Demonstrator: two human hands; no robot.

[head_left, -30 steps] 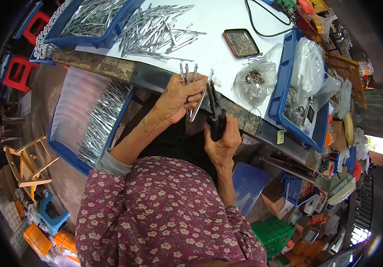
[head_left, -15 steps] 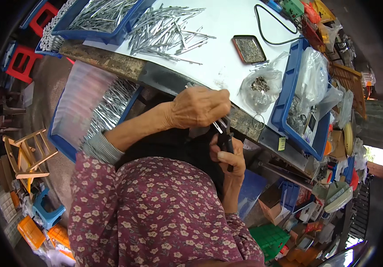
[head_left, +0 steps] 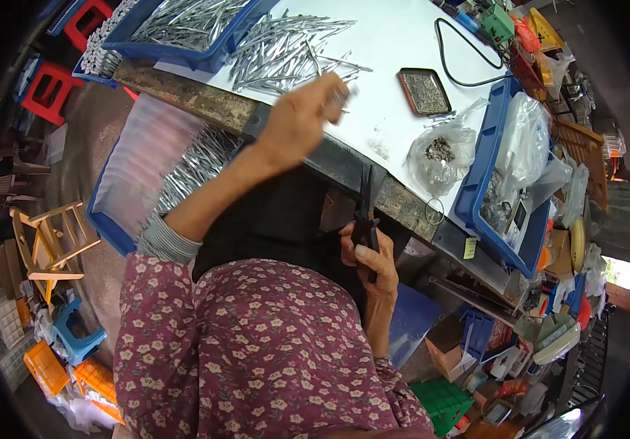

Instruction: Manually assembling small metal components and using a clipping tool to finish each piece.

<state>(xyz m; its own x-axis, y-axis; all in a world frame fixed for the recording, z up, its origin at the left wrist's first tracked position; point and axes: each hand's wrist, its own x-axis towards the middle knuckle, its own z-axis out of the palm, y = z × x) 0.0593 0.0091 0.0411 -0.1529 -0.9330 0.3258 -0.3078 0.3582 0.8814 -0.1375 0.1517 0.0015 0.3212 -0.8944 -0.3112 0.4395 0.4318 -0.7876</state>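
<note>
My left hand (head_left: pixel 302 121) is stretched out over the white table top (head_left: pixel 395 44), blurred by motion, with small metal pins pinched in its fingertips. Just beyond it lies a loose heap of long metal pins (head_left: pixel 285 47). My right hand (head_left: pixel 370 256) stays low by my lap, below the table's front edge, closed around the handles of dark pliers (head_left: pixel 365 208) that point up toward the edge.
A blue tray of metal pins (head_left: pixel 183 22) stands at the table's far left, another blue bin with pins (head_left: pixel 154 175) lower left. A small dark dish (head_left: pixel 423 91), a clear bag of small parts (head_left: pixel 439 154) and a blue bin of bags (head_left: pixel 505 168) lie right.
My left hand has left the pliers and swung out over the table toward the pin heap, carrying pins. My right hand with the pliers has dropped slightly toward my lap.
</note>
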